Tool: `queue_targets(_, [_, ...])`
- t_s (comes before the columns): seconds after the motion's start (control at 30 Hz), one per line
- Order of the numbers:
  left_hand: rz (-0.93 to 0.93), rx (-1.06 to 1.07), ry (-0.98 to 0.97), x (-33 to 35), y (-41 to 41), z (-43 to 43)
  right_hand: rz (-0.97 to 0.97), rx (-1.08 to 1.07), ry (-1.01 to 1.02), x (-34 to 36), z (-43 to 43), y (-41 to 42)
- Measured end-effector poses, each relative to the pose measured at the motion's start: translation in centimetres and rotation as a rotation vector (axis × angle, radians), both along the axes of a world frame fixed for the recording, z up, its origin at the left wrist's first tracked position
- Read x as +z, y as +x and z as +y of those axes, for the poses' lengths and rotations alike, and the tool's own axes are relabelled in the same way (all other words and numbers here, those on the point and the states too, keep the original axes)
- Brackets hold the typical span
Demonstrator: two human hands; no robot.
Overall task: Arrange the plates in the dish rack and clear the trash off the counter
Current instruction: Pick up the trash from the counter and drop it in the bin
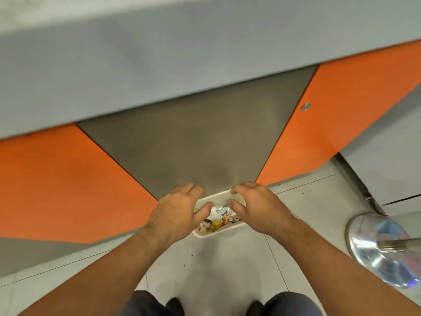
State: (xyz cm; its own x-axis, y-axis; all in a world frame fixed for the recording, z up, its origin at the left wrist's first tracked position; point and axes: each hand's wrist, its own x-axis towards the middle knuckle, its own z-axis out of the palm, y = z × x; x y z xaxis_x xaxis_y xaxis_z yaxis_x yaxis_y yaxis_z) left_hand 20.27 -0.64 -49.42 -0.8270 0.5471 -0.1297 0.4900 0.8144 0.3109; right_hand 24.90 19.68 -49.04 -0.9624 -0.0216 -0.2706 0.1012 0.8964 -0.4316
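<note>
A small cream trash bin (pixel 213 234) stands on the floor against the counter's base. Inside it lies trash (pixel 219 213): crumpled foil, white paper and yellow and orange scraps. My left hand (pixel 177 208) hovers over the bin's left side with fingers loosely curved, its thumb close to the foil. On the other side, my right hand (pixel 257 206) is held the same way. Neither hand grips anything that I can see. No plates or dish rack are in view.
The grey counter top (pixel 159 65) juts out above. Below it are orange panels (pixel 68 183) and a grey middle panel (pixel 193 144). A shiny chrome stool base (pixel 382 247) stands on the tiled floor at right. My shoes show at the bottom edge.
</note>
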Motion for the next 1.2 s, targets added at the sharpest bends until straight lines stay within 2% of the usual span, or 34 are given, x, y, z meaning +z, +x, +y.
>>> queue_targets(0.27, [0.134, -0.050, 0.110, 23.2, 1.8, -0.2, 0.123, 0.022, -0.028, 22.4, 0.2, 2.6])
queue_targets(0.47, [0.226, 0.022, 0.184, 33.1, 1.3, 0.1, 0.288, 0.056, -0.056, 33.3, 1.0, 1.8])
queue_targets(0.7, [0.278, 0.061, 0.225, 35.9, 1.5, -1.6, 0.322, 0.076, -0.059, 37.0, -0.5, 0.8])
queue_targets(0.9, [0.288, 0.085, 0.244, 36.9, -2.6, -4.9, 0.312, 0.060, -0.021, 37.9, -3.7, -2.6])
queue_targets(1.07, [0.292, 0.103, 0.192, 37.4, -8.8, -9.3, 0.267, 0.040, 0.003, 38.1, -7.8, -6.7])
queue_targets(1.2, [0.227, 0.070, 0.043, 37.4, -13.5, -12.7, 0.226, 0.036, 0.023, 37.6, -11.4, -9.5])
